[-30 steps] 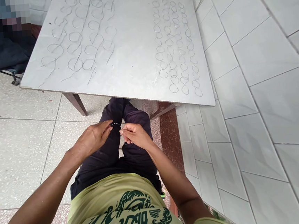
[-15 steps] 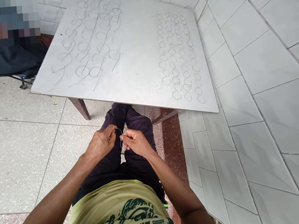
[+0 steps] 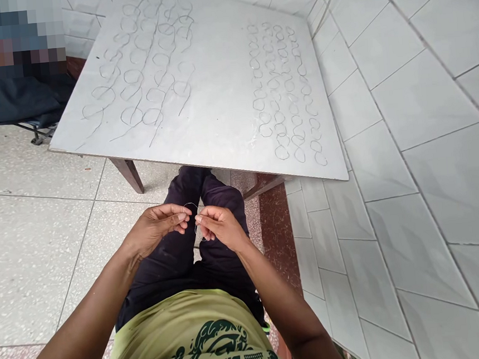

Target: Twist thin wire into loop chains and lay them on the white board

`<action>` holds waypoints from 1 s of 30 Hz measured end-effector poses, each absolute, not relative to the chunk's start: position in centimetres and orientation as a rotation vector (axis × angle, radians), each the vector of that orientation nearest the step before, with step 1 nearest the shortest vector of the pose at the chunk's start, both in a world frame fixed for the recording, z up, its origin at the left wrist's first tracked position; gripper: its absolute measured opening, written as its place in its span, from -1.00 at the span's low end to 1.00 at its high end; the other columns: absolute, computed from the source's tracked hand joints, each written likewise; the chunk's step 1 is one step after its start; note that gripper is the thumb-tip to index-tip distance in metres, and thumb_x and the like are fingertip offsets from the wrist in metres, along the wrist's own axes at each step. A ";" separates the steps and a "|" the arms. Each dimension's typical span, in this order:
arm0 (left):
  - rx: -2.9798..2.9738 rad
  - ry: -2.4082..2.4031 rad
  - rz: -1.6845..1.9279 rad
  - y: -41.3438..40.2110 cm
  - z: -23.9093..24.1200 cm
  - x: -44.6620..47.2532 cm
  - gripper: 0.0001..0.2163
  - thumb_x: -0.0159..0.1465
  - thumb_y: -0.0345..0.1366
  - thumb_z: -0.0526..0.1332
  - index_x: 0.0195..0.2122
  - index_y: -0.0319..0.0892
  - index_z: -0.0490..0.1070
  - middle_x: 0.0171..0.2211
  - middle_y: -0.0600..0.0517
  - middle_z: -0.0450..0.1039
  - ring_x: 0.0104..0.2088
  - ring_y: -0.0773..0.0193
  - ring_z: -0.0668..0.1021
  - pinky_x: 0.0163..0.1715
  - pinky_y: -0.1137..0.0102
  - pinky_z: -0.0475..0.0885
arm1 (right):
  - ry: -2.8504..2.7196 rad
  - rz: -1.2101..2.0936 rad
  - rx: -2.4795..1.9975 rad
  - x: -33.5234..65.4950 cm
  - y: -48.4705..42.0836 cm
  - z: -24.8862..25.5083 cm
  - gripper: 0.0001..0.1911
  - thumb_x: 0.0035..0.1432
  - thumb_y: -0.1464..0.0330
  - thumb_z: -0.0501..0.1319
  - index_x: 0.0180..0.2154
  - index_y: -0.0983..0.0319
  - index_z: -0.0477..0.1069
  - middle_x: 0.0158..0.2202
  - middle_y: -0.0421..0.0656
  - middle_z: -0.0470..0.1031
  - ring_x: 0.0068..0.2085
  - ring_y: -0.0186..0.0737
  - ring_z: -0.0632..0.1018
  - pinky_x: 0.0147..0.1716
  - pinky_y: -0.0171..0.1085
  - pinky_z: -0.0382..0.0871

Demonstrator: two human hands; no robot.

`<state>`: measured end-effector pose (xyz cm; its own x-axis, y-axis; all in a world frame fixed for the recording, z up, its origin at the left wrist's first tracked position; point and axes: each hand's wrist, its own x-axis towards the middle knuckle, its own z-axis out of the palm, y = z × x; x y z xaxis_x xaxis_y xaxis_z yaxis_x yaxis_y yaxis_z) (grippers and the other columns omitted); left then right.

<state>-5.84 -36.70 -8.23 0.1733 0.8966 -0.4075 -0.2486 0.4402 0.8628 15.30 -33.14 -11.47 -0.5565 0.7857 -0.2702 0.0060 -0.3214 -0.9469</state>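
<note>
Above my lap, both hands pinch a thin, curved wire point(image 3: 192, 204). My left hand point(image 3: 159, 224) holds one part of it between thumb and forefinger. Close beside it, my right hand point(image 3: 219, 224) grips the wire with thumb and fingertips, and a loop of it hangs below those fingers. On the white table in front lie long looped wires point(image 3: 155, 94) with straight tails, toward the left. Rows of smaller curled wires point(image 3: 278, 117) are laid out along the right side.
The white tabletop point(image 3: 219, 92) stands just beyond my knees, with a wooden leg point(image 3: 128, 175) under its near edge. A tiled wall point(image 3: 438, 106) runs along the right. A dark cloth-covered seat point(image 3: 27, 100) stands at the far left, beside a blurred-out patch.
My left hand has turned so its thumb and fingers show more clearly, and the wire between the hands now arcs differently. My right hand has barely moved.
</note>
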 end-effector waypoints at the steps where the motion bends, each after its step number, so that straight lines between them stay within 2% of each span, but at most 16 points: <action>1: 0.724 1.085 0.934 -36.7 -8.3 -5.8 -0.73 0.15 -0.20 0.47 -0.16 -0.20 0.65 -0.28 -0.08 0.60 -0.31 0.27 0.59 -0.27 0.38 0.52 | -1.364 1.945 -1.027 15.2 -33.2 -11.6 -0.65 0.23 0.09 0.28 -0.37 0.25 0.44 -0.59 -0.26 0.45 -0.62 -0.43 0.40 -0.65 -0.44 0.20; 5: 0.751 1.062 0.996 -36.8 -9.2 -5.4 -0.76 0.10 -0.27 0.50 -0.20 -0.19 0.66 -0.28 -0.04 0.60 -0.36 0.33 0.55 -0.27 0.41 0.47 | -1.194 2.042 -1.009 14.9 -33.6 -11.9 -0.66 0.20 0.11 0.31 -0.39 0.25 0.43 -0.62 -0.28 0.42 -0.65 -0.43 0.36 -0.69 -0.43 0.14; 13: 0.825 1.075 1.207 -37.4 -10.7 -3.9 -0.86 0.15 -0.31 0.47 -0.28 -0.20 0.64 -0.38 0.01 0.55 -0.36 0.34 0.54 -0.26 0.42 0.42 | -1.014 2.144 -1.011 14.1 -33.9 -12.0 -0.64 0.13 0.11 0.37 -0.40 0.27 0.42 -0.65 -0.30 0.37 -0.68 -0.44 0.32 -0.72 -0.42 0.06; 19: 0.653 1.020 1.189 -37.1 -9.6 -4.2 -0.82 0.15 -0.30 0.47 -0.24 -0.19 0.61 -0.30 0.00 0.56 -0.35 0.35 0.55 -0.25 0.40 0.45 | -1.172 2.005 -0.973 13.8 -33.1 -10.6 -0.63 0.23 0.06 0.29 -0.31 0.25 0.45 -0.59 -0.28 0.41 -0.62 -0.44 0.36 -0.66 -0.43 0.16; 24: 0.645 1.033 1.195 -36.2 -8.4 -4.7 -0.80 0.14 -0.29 0.48 -0.23 -0.21 0.61 -0.34 0.00 0.54 -0.37 0.34 0.54 -0.27 0.39 0.46 | -1.227 1.898 -0.956 13.9 -32.7 -9.4 -0.56 0.31 -0.03 0.16 -0.14 0.21 0.46 -0.43 -0.20 0.48 -0.50 -0.37 0.48 -0.60 -0.41 0.29; 27: 0.662 1.030 1.200 -35.9 -8.3 -4.7 -0.80 0.14 -0.28 0.48 -0.23 -0.20 0.61 -0.32 0.00 0.55 -0.37 0.34 0.54 -0.29 0.39 0.46 | -1.193 1.889 -0.964 14.0 -32.7 -9.5 -0.55 0.27 -0.05 0.19 -0.12 0.21 0.44 -0.32 -0.14 0.51 -0.39 -0.29 0.56 -0.59 -0.39 0.36; 30: 0.674 1.022 1.196 -35.8 -8.5 -4.6 -0.80 0.14 -0.28 0.48 -0.23 -0.20 0.61 -0.31 0.01 0.55 -0.37 0.34 0.54 -0.28 0.39 0.46 | -1.141 1.908 -0.982 14.1 -33.0 -10.1 -0.57 0.25 -0.02 0.23 -0.14 0.22 0.42 -0.30 -0.13 0.53 -0.37 -0.24 0.60 -0.62 -0.38 0.38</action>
<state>-4.63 -35.79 -8.46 0.0368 0.9599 -0.2778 -0.4236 0.2668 0.8657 14.12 -32.96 -10.14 -0.4702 0.8461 -0.2511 -0.1791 -0.3701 -0.9116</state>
